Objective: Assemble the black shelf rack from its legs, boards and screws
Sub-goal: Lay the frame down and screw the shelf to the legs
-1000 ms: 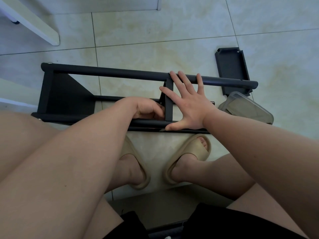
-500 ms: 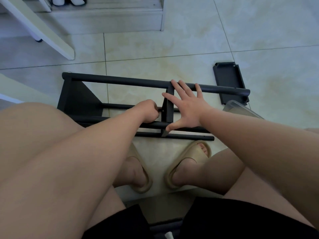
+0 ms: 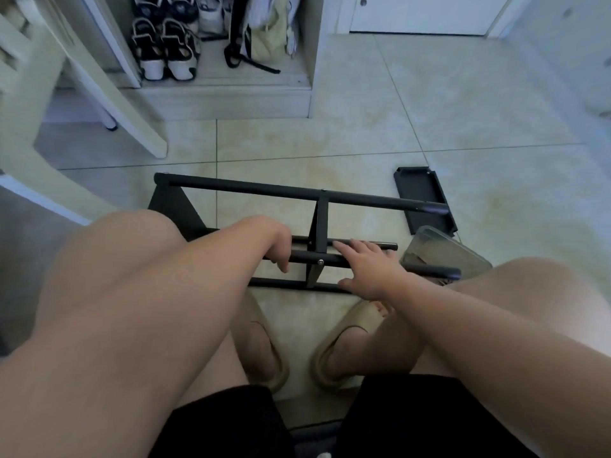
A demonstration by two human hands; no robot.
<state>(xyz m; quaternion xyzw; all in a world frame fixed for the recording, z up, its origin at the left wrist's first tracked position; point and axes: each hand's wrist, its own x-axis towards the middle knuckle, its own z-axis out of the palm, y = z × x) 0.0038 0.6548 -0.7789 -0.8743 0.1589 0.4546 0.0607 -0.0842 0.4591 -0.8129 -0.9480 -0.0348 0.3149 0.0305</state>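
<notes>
**Item 1, containers.** I log a clear plastic container (image 3: 444,256) on the floor just right of the rack's near end, partly behind the person's right knee. I cannot make out its contents. An open low cupboard (image 3: 231,90) at the far wall holds black-and-white shoes (image 3: 165,51) and a pale bag (image 3: 267,38) with dark straps.

**Item 2, surface and room.** Pale glossy tiled floor (image 3: 363,137) with thin grout lines. A white furniture leg (image 3: 142,127) slants in at far left, and a white door (image 3: 416,14) stands at the top. A black board (image 3: 421,196), rim upward, lies flat on the tiles at the rack's far right tube end. I cannot tell whether the two touch.

**Item 3, task piece.** The black shelf rack (image 3: 297,192) lies on its side on the floor, ahead of the person's tan slippers (image 3: 340,345). Its long tubes run left to right, with one panel across the middle and another at the left end. A silver screw (image 3: 320,262) shows on the near upper tube at the middle panel.

**Item 4, hands.** Left hand (image 3: 281,249): fingers curled over that near upper tube, gripping it just left of the middle panel. Right hand (image 3: 367,269): fingers straight and spread, palm down on the tubes right of the middle panel, thumb against the lowest tube, grasping nothing.
</notes>
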